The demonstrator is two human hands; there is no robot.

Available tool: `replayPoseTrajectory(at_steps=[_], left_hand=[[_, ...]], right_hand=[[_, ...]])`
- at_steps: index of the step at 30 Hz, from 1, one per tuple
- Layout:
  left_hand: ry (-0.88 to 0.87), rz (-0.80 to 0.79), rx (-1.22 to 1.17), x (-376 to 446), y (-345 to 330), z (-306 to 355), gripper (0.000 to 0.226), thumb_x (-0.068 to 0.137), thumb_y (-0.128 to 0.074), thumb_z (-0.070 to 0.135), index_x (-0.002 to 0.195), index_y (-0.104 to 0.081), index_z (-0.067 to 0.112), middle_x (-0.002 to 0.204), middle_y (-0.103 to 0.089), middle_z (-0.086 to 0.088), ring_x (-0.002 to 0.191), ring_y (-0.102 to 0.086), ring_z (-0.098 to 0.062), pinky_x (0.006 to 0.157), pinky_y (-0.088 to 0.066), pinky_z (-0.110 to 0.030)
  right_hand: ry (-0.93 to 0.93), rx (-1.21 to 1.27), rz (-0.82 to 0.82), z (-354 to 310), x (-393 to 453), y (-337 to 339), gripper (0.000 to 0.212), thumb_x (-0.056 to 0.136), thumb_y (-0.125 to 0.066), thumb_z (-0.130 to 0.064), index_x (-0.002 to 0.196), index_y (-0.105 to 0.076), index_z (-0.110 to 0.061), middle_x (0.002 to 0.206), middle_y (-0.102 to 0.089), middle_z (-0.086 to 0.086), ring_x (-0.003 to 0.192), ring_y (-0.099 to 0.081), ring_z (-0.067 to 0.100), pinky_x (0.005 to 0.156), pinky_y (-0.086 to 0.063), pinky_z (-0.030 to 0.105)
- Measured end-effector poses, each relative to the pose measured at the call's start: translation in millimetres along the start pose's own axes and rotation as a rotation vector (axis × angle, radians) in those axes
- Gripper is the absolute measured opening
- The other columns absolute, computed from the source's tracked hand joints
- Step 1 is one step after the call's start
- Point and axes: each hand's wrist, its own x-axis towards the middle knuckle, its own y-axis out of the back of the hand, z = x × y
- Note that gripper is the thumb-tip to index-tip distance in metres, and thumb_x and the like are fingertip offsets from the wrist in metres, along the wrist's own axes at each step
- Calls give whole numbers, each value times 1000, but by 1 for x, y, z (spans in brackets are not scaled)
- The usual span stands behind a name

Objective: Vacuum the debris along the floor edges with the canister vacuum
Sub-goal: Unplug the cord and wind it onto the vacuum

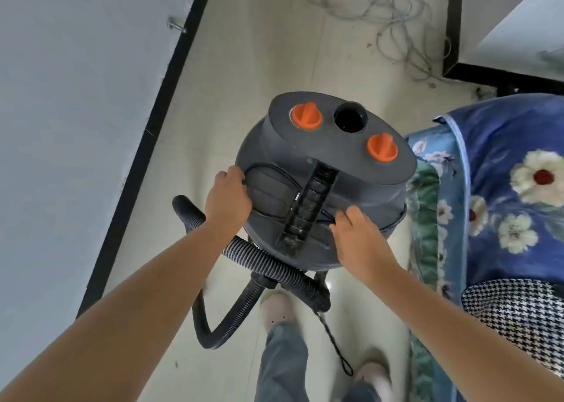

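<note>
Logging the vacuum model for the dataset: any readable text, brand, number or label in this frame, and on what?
None readable.
Canister vacuum lid: no brand or model number shows; the two orange knobs are plain.
Small pale marks beside the carry handle: too small and blurred to read.
Floral bedcover and houndstooth cloth: patterns only.
Left hand and right hand may hide some of the lid.

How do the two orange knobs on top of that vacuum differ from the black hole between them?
The left orange knob and right orange knob stick up from the vacuum lid as solid caps with a raised grip bar; the black port is hollow and open. The knobs are bright orange, the port dark. All three are round and sit in a row on the lid.
</note>
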Motion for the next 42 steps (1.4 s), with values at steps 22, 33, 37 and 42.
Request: replayPoseTrajectory(at_steps=[22,33,37,42], left_hand=[[-1,-33,200,33,34,-64,43,97,-41,22,136,-36,4,133,-42,-20,122,-40,-37,97,-36,-42],[-463,178,-117,-34,-18,13,47,88,-36,25,110,-58,-11,114,-58,-28,106,-57,-45,89,-44,-52],[-504,186,-163,-35,-33,56,60,100,-18,35,119,-53,-10,125,-53,-28,119,-48,-45,99,-30,-48],[-551,127,49,5,-22,74,57,95,-25,37,138,-40,2,150,-30,-14,141,-19,-31,113,-10,-39]], right_hand=[[-49,270,305,-16,9,8,33,79,-38,-12,91,-64,5,90,-60,20,89,-43,22,82,-35,28],[-133,53,208,59,33,25,38,92,-37,-30,121,-43,-8,119,-56,27,108,-54,45,88,-46,58],[-195,83,71,74,42,26,59,97,-18,-51,133,-41,-9,129,-47,33,112,-51,52,88,-41,63],[-519,380,197,42,35,11,76,87,-21,-46,137,-36,9,142,-28,35,133,-26,51,109,-20,56]])
